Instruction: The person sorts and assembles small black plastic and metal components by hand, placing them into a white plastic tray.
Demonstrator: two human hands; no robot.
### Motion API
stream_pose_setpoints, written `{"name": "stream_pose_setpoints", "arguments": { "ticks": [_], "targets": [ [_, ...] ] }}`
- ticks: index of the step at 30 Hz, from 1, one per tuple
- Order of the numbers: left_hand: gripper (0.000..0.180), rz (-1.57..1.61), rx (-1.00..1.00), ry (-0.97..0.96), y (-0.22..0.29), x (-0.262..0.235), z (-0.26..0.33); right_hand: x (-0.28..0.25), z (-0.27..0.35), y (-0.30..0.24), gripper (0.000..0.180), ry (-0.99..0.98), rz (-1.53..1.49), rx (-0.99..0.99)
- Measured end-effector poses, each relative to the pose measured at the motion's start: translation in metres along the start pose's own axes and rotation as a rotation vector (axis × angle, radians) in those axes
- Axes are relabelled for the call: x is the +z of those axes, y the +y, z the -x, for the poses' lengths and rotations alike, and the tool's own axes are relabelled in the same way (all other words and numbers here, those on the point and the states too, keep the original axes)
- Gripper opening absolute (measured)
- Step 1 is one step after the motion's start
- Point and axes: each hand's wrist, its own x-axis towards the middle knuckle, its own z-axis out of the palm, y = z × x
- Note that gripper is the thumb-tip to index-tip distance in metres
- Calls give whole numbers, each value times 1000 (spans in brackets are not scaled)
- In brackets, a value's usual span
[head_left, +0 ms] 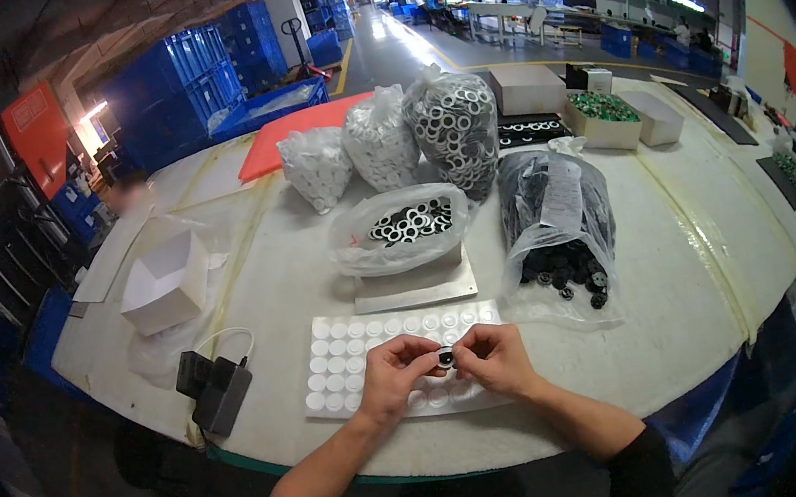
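Between the fingertips of my left hand (pixel 396 374) and my right hand (pixel 494 360) is a small round black-and-white part (pixel 446 357). Both hands pinch it from opposite sides, above a white tray (pixel 315 344) with rows of round white pieces (pixel 337 364). My wrists and palms hide some of the tray's near rows. Just beyond the tray, an open plastic bag (pixel 352 257) holds black-and-white rings (pixel 412 221). To the right of it lies a clear bag (pixel 517 259) with black round parts (pixel 563 264) spilling at its mouth.
Full bags of white parts (pixel 379 143) and of rings (pixel 455 129) stand farther back. A black power adapter (pixel 221 396) and an open white box (pixel 164 287) sit at left. At back right is a box of green pieces (pixel 605 117). The table's edge (pixel 414 477) curves close to me.
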Motion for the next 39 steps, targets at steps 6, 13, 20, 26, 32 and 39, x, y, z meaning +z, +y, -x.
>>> {"name": "stream_pose_setpoints", "arguments": {
  "ticks": [6, 13, 20, 26, 32, 39],
  "targets": [
    [8, -258, 135, 6, -3, 2, 1, 0, 1, 5, 9, -12, 124, 15],
    [10, 5, -9, -28, -3, -1, 0, -1, 2, 6, 7, -13, 170, -147],
    [15, -753, 380, -148, 3, 1, 3, -21, -7, 1, 9, -332, 345, -130],
    [17, -241, 138, -76, 2, 2, -1, -9, 2, -14, 13, -58, 147, -106],
    [18, -267, 178, -104, -2, 1, -4, -14, -4, 0, 13, 6, 294, -344],
    [18, -110, -41, -223, -3, -8, -7, -14, -6, -7, 15, -91, 429, -409]
  ]
}}
